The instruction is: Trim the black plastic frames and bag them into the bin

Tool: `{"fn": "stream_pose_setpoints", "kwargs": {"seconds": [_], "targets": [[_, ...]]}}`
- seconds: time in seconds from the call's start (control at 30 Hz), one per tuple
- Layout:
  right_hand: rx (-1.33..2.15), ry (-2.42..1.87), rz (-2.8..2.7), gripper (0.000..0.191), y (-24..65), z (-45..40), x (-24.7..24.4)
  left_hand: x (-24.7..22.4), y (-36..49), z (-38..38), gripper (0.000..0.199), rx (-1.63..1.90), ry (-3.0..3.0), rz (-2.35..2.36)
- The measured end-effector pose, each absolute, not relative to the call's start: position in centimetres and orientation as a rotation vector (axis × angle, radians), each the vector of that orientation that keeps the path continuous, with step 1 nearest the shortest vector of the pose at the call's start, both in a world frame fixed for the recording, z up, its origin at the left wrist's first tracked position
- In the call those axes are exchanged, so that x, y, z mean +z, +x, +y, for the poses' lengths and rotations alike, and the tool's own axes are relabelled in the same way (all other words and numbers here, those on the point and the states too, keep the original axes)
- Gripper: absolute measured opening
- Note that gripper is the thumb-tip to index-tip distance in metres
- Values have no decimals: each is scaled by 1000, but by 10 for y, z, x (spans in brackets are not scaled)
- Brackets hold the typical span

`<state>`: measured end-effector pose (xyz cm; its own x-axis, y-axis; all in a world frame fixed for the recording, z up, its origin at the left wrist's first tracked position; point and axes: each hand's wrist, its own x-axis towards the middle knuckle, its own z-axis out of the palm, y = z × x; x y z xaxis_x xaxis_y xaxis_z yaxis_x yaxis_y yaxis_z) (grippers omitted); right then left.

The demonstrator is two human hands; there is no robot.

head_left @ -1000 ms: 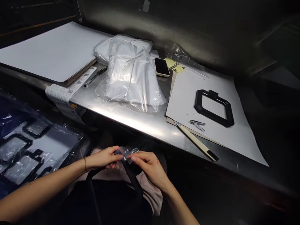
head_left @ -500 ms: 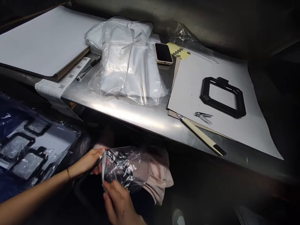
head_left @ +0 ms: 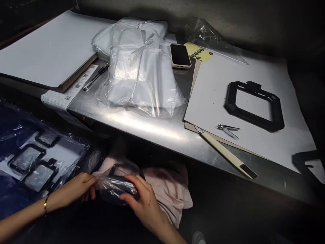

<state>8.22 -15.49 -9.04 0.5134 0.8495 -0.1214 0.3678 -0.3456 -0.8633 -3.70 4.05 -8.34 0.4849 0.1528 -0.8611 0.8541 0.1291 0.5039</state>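
Low in front of the bench, a clear plastic bag (head_left: 108, 189) wraps a black plastic frame (head_left: 118, 166). My left hand (head_left: 73, 188) pinches the gathered left end of the bag, its fingers closed. On the other side, my right hand (head_left: 144, 200) grips the bagged frame between thumb and fingers. Glare and folds in the plastic hide part of the frame. Below the hands lies pale pink cloth (head_left: 167, 189). To the left, several bagged black frames (head_left: 42, 174) rest on white sheet and blue plastic.
On the metal bench (head_left: 152, 127) lie stacked clear bags (head_left: 142, 74), a phone (head_left: 180, 55), a pen (head_left: 96, 76), yellow sticker sheet (head_left: 199, 51), nippers (head_left: 227, 129), and a cream-handled knife (head_left: 225, 152). A black frame (head_left: 231, 98) sits on white board; another (head_left: 301, 161) shows at the right edge.
My right hand has moved from the bag's opening to grip the bagged frame. My left hand has shifted left and down. Another black frame has appeared at the right edge.
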Motion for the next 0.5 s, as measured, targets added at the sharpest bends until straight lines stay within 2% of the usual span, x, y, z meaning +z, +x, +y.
{"fn": "stream_pose_setpoints", "kwargs": {"seconds": [0.07,0.1,0.2,0.27,0.4,0.5], "targets": [[699,-1973,-1151,69,76,-154,-89,-76,-37,36,41,-700,1257,890],[681,-1991,-1228,70,70,-152,-91,-73,-39,33,42,-742,1186,845],[641,-1997,-1412,35,48,-147,-103,-73,-52,31,39,-879,960,749],[635,-1972,-1471,21,33,-145,-111,-83,-60,35,46,-860,835,804],[678,-1898,-1485,12,7,-146,-122,-126,-54,35,56,-687,630,1019],[715,-1868,-1409,15,-4,-146,-125,-160,-31,18,36,-578,536,1093]]}}
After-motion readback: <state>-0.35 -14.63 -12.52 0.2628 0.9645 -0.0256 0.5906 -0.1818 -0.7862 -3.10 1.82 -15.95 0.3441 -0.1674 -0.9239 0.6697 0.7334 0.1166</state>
